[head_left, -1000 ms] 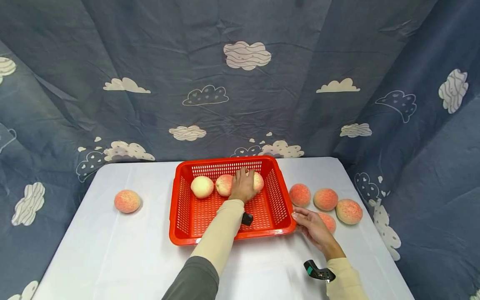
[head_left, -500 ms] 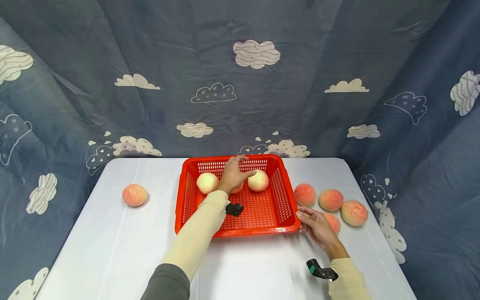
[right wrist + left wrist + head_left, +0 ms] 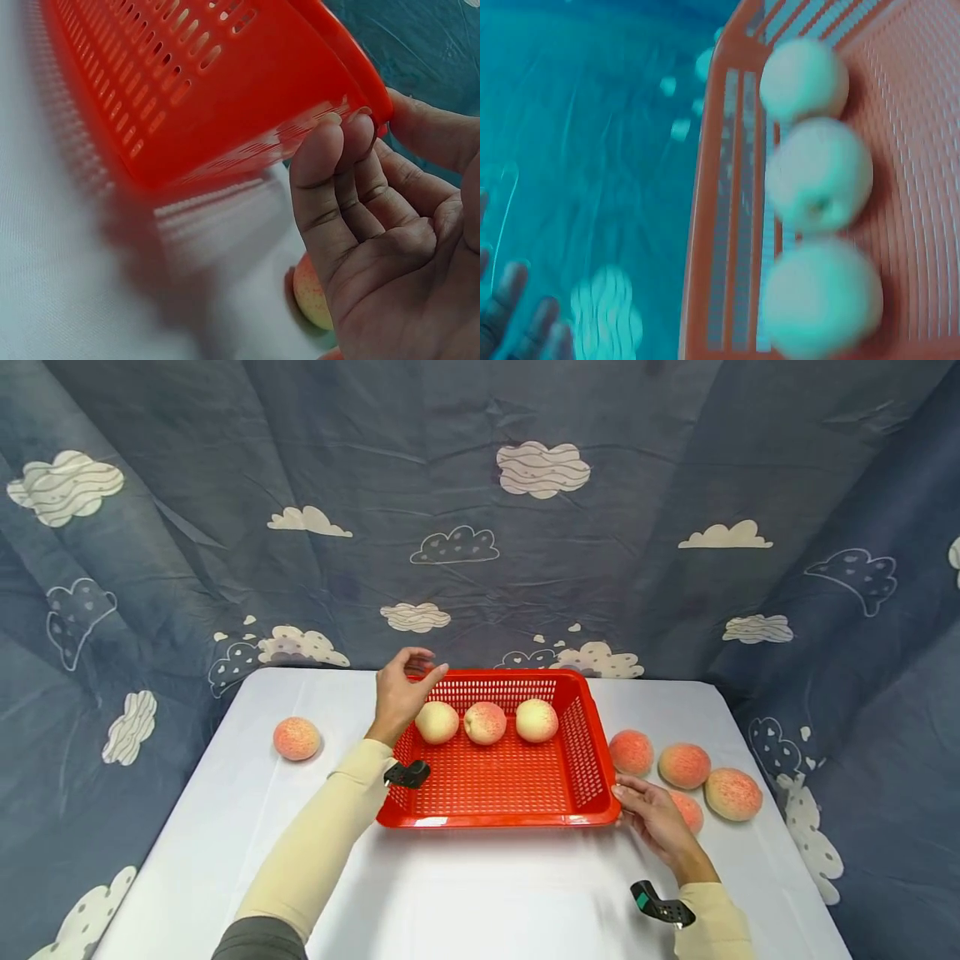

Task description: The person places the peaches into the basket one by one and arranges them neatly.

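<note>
A red plastic basket (image 3: 487,785) with slotted walls sits mid-table. Along its back wall lie three peaches in a row: a pale left one (image 3: 437,722), a pinker middle one (image 3: 484,723) and a pale right one (image 3: 536,720). Over the basket's back left corner my left hand (image 3: 401,689) hovers with nothing in it, thumb apart from loosely bent fingers; those fingers (image 3: 510,300) also show in the left wrist view. My right hand (image 3: 658,822) pinches the rim at the front right corner, thumb (image 3: 427,127) on one side and curled fingers against the other.
On the table (image 3: 480,902) to the left lies a single peach (image 3: 296,738). Several more stand right of the basket, including one (image 3: 687,811) partly behind my right hand and another (image 3: 732,794) farthest right. A dark cloud-print curtain (image 3: 450,485) hangs behind the table.
My left hand has let go of the right peach in the basket, lifted and swept left over the row to the back left corner. My right hand keeps its hold on the rim.
</note>
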`<state>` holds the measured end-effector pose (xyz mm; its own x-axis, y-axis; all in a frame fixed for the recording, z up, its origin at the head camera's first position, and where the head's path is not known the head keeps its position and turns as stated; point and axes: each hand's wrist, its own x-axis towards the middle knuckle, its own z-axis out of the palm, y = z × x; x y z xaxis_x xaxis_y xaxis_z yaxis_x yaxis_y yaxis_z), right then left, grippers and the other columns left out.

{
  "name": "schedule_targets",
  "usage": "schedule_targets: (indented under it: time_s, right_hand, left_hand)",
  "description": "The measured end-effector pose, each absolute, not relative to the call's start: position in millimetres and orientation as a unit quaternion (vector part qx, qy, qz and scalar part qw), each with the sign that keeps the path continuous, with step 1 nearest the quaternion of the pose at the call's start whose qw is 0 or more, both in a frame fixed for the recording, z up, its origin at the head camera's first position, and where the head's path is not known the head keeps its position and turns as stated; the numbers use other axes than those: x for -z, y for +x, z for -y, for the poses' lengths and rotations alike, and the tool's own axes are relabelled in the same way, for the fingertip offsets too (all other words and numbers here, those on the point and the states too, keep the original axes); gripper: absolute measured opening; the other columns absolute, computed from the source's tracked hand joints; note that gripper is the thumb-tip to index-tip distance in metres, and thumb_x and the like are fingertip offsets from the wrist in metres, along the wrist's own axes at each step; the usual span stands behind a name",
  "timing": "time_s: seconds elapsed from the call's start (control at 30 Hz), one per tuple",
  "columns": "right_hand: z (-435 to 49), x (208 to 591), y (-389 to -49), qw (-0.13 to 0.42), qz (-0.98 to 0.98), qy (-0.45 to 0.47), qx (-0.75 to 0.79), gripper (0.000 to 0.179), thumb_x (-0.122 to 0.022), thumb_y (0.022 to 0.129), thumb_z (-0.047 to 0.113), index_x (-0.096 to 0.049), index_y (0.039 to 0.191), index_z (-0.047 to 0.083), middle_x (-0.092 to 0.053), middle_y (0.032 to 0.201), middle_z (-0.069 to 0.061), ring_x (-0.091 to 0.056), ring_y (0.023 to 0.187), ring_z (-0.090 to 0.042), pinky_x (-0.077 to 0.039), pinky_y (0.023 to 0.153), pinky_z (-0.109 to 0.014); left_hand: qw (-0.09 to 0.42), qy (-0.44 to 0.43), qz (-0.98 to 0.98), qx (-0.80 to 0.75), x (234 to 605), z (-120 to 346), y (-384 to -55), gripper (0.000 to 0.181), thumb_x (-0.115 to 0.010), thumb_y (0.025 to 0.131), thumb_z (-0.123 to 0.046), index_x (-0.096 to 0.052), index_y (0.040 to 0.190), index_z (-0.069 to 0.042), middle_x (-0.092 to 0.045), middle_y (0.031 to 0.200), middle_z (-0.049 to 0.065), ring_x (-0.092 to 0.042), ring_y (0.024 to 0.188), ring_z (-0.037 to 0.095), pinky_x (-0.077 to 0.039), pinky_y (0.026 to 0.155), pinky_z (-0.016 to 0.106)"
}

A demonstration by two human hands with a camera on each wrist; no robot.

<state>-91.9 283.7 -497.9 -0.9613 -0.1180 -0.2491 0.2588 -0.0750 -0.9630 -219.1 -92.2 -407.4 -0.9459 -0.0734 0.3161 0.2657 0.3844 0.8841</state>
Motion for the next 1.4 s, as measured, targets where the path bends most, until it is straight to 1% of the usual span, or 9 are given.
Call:
schedule_targets:
  time_s: [0.23,0.4,0.57,0.7,0.93,1.1,1.2,1.3,1.4]
  right_hand:
    - [-287,497,-92,0.137,-0.677,0.050,0.721,0.046,-0.051,0.100,0.009,-0.031,0.132,-0.018,-0.068,0.095,0.001,-0.061,0.071,-0.007,-0.055,0.061,-0.025]
    - [-287,498,-94,0.144,-0.670,0.047,0.727,0.045,-0.052,0.100,0.010,-0.034,0.132,-0.017,-0.067,0.095,0.000,-0.060,0.069,-0.007,-0.055,0.062,-0.025]
    - [-289,501,-93,0.147,-0.677,0.052,0.720,0.032,-0.053,0.100,0.012,-0.044,0.124,-0.008,-0.068,0.096,0.001,-0.062,0.074,-0.008,-0.056,0.064,-0.026]
    - [-290,502,-93,0.150,-0.677,0.050,0.719,0.026,-0.053,0.100,0.012,-0.048,0.119,-0.004,-0.068,0.096,0.000,-0.063,0.075,-0.009,-0.056,0.064,-0.026]
    - [-291,500,-94,0.159,-0.670,0.038,0.725,0.027,-0.054,0.099,0.012,-0.048,0.120,-0.004,-0.069,0.098,-0.001,-0.065,0.077,-0.009,-0.056,0.064,-0.025]
    - [-292,500,-95,0.163,-0.655,0.033,0.737,0.022,-0.053,0.099,0.011,-0.051,0.117,-0.001,-0.068,0.097,-0.004,-0.064,0.075,-0.009,-0.056,0.064,-0.025]
    - [-292,500,-94,0.164,-0.650,0.032,0.741,0.018,-0.053,0.099,0.010,-0.053,0.115,0.003,-0.069,0.098,-0.004,-0.064,0.075,-0.009,-0.056,0.064,-0.025]
    - [-292,500,-95,0.164,-0.657,0.034,0.735,0.020,-0.053,0.100,0.011,-0.052,0.117,0.001,-0.069,0.098,-0.002,-0.065,0.077,-0.009,-0.056,0.065,-0.026]
    - [-291,499,-93,0.159,-0.670,0.040,0.724,0.032,-0.053,0.100,0.013,-0.046,0.124,-0.007,-0.068,0.100,-0.001,-0.064,0.078,-0.009,-0.056,0.066,-0.026]
  left_hand:
    - [0.215,-0.080,0.832,0.505,420,160,-218,0.029,-0.075,0.085,-0.014,-0.065,0.107,0.001,-0.069,0.098,0.020,-0.064,0.091,0.032,-0.051,0.082,0.047]
    - [0.229,-0.022,0.831,0.507,430,205,-211,0.031,-0.074,0.085,-0.015,-0.064,0.112,0.000,-0.068,0.102,0.019,-0.061,0.097,0.031,-0.047,0.087,0.042]
    - [0.239,0.046,0.847,0.472,445,242,-207,0.035,-0.073,0.087,-0.019,-0.063,0.114,0.000,-0.066,0.111,0.018,-0.055,0.111,0.032,-0.039,0.096,0.043]
    - [0.220,0.100,0.849,0.470,459,265,-201,0.039,-0.071,0.088,-0.022,-0.061,0.119,-0.001,-0.063,0.118,0.018,-0.050,0.119,0.031,-0.033,0.104,0.044]
    - [0.161,0.162,0.840,0.492,487,285,-186,0.050,-0.073,0.086,-0.022,-0.056,0.129,-0.003,-0.055,0.132,0.018,-0.042,0.131,0.032,-0.026,0.112,0.045]
    - [0.074,0.192,0.845,0.493,502,287,-181,0.068,-0.074,0.085,-0.025,-0.043,0.144,-0.011,-0.035,0.150,0.019,-0.024,0.142,0.038,-0.018,0.116,0.051]
    - [0.038,0.191,0.845,0.498,510,288,-181,0.076,-0.075,0.085,-0.020,-0.035,0.149,-0.014,-0.026,0.155,0.019,-0.020,0.143,0.039,-0.017,0.116,0.052]
    - [0.035,0.188,0.846,0.498,517,287,-180,0.079,-0.075,0.083,-0.014,-0.033,0.150,-0.012,-0.026,0.155,0.019,-0.022,0.142,0.039,-0.019,0.115,0.051]
    - [0.048,0.185,0.857,0.478,523,286,-180,0.078,-0.075,0.081,-0.009,-0.036,0.148,-0.007,-0.031,0.151,0.022,-0.027,0.139,0.040,-0.021,0.114,0.051]
